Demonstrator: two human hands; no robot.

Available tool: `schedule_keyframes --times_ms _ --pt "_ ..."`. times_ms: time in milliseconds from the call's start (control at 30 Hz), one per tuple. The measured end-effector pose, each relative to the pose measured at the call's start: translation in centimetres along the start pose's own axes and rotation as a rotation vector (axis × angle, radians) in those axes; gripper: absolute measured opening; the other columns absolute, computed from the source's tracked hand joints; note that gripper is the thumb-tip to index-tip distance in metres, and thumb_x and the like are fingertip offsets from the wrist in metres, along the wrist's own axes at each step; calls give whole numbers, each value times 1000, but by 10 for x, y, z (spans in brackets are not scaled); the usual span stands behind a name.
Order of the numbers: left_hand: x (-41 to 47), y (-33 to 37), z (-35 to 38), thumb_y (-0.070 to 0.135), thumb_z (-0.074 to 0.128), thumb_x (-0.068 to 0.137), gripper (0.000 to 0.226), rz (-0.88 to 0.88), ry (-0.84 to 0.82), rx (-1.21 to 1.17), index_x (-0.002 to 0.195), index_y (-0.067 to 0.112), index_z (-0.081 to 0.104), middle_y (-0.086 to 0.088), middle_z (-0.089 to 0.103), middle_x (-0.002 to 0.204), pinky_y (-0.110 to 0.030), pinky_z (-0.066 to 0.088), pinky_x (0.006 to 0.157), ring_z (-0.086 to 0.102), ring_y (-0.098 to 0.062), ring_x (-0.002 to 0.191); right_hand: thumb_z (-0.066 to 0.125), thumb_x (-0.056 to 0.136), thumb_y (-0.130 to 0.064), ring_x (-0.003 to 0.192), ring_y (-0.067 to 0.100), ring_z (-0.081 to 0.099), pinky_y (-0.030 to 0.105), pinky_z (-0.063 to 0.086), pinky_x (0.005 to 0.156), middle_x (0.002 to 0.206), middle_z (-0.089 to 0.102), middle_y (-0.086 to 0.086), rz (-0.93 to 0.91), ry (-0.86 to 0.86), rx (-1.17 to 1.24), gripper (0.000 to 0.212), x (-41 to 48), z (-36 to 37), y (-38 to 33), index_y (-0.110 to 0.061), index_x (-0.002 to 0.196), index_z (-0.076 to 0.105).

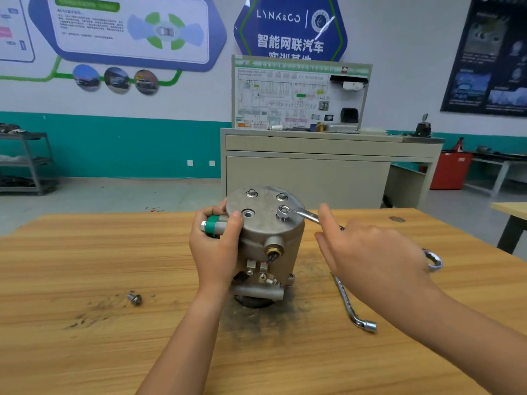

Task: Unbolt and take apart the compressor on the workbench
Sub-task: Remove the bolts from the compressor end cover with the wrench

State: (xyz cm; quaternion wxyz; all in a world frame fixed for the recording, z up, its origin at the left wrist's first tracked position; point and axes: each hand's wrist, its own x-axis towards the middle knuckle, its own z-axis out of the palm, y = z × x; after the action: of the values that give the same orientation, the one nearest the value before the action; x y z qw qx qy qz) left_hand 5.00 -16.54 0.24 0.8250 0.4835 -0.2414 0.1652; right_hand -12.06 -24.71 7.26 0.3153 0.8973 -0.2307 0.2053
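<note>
The compressor (268, 232) is matt, dull grey cast metal, with a brass-coloured fitting (274, 250) and a green plastic band (212, 226). The wrench (308, 215) and the L-shaped socket wrench (350, 303) are bright polished metal. The workbench (85, 252) has a smooth wood-grain top smudged with dark grit.

Left hand (216, 248) grips compressor (263, 238); wrench (306, 214) seated on bolt (283, 211)
</note>
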Motion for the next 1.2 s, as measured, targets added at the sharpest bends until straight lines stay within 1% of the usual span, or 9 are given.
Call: schedule_keyframes --times_ms 100,167,233,300,433,567,767,1000,1200 --pt "2 -2 2 2 66 82 24 -34 -25 -14 78 21 50 13 61 90 -6 43 63 60 10 70 45 89 -38 33 22 48 21 30 41 46 55 5 -12 315 215 41 7 29 17 -9 98 73" --pt "3 -3 3 3 66 82 24 -35 -41 -10 78 21 51 13 62 91 -5 42 61 59 10 69 29 94 -38 67 23 63 38 45 72 72 67 5 7 280 442 50 24 42 23 -14 105 71" --pt "5 -4 3 3 66 82 25 -35 -50 -4 78 22 51 7 64 101 -6 42 59 58 9 66 19 98 -41 122 16 45 52 12 107 126 57 1 131 158 650 50 52 48 22 -24 123 59" --pt "6 -5 2 2 66 82 25 -39 -50 0 78 22 50 2 60 107 -6 42 56 57 8 62 18 100 -38 141 12 5 53 -9 108 153 19 -4 195 12 731 46 86 55 16 -29 137 42" --pt "5 -3 0 2 66 82 24 -47 -54 -1 77 21 50 6 64 101 -7 42 55 56 9 61 31 93 -10 141 20 -16 48 -1 113 155 -15 5 146 -236 844 62 151 36 -7 -14 149 3" --pt "3 -2 3 4 67 82 23 -53 -33 18 78 20 50 6 62 87 -10 44 58 58 6 63 34 96 -10 141 29 14 35 18 111 155 -8 13 -39 -324 834 69 174 11 -43 -10 146 -13" --pt "6 -4 8 17 67 70 19 -16 -21 84 84 6 60 -4 63 73 -14 40 52 52 0 58 49 88 -48 120 27 46 50 23 105 135 45 8 -340 120 646 70 122 -24 -98 -19 142 16" --pt "11 -11 6 11 70 70 22 -82 90 -86 75 25 53 11 63 66 -12 43 57 54 6 55 59 87 -26 100 28 61 48 35 101 98 67 16 -553 764 1390 21 -10 -7 -94 -4 88 58" --pt "17 -8 -12 24 65 66 17 -103 -52 -81 75 24 51 15 57 65 -12 41 55 51 6 56 57 90 -33 91 18 66 30 51 78 102 68 1 -148 842 1777 24 -54 14 -51 -19 71 56"
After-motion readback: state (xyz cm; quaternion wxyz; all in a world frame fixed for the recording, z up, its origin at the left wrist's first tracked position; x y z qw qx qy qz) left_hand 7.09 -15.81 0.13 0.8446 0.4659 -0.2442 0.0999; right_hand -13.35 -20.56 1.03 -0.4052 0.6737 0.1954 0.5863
